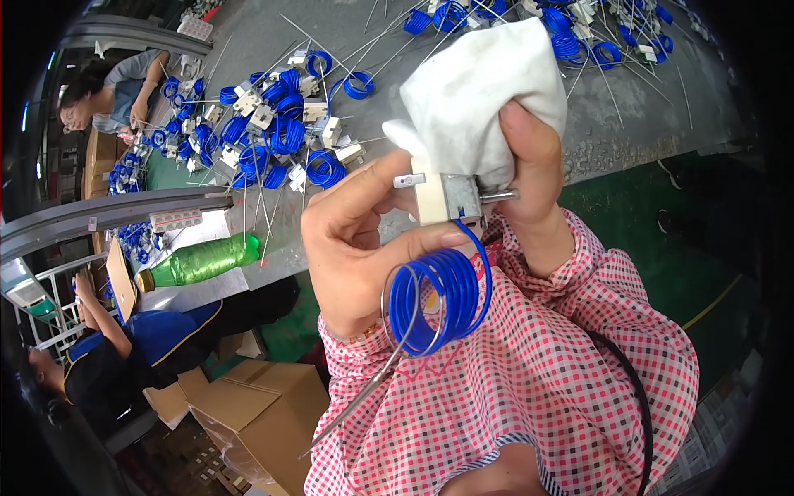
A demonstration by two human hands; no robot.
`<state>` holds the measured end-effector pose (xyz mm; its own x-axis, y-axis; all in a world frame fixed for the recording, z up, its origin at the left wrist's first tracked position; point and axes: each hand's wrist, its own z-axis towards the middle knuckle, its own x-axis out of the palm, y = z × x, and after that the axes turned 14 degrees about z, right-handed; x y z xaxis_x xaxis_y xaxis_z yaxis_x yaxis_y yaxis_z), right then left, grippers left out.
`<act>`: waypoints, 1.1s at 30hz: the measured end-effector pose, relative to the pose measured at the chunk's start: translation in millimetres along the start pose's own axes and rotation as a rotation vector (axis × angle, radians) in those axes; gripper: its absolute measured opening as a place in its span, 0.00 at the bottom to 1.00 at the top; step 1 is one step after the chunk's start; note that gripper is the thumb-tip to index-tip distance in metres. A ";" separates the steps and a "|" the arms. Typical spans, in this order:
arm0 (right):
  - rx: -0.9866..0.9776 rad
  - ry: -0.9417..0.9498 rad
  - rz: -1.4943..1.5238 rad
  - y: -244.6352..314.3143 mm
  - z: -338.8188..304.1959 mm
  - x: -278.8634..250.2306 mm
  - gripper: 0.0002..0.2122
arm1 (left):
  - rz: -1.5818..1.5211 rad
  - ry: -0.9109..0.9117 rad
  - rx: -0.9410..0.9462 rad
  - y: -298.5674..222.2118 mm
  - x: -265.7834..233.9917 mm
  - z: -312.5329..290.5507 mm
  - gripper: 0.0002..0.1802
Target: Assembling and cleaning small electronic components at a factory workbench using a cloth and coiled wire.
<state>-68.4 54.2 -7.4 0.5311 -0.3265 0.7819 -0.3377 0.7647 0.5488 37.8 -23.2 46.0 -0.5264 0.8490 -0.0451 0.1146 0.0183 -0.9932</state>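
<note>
While many like units lie heaped on the grey table (496,99), one is in hand, its wiping seemingly under way, judging by the cloth pressed on it.

Head view:
- Left hand (351,248): raised near the chest, fingers closed on the small cream switch unit (438,197); its blue coiled tube (438,302) hangs below.
- Right hand (529,178): fist closed on a white cloth (484,91), thumb against the unit's metal end.

I am watching through a single head-worn fisheye view, looking steeply down from the person's head. It is sitting very close to the hands, which are filling the centre, while the bench (513,124) is curving away beyond, toward the top rim.
</note>
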 end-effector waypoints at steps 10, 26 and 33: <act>-0.119 -0.041 -0.108 -5.3 -1.1 -4.3 0.21 | 0.088 0.040 0.170 3.5 -6.3 3.5 0.30; -0.038 -0.136 -0.113 -6.4 -11.7 -17.5 0.18 | 0.033 0.096 0.232 21.7 -13.3 3.7 0.31; -0.049 -0.184 0.011 -5.8 -5.3 -11.4 0.19 | -0.004 0.065 0.165 16.8 -11.9 3.0 0.31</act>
<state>-68.4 56.4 -21.1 0.3751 -0.4101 0.8313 -0.3022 0.7937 0.5279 43.4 -34.6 29.5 -0.4702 0.8816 -0.0397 -0.0297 -0.0607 -0.9977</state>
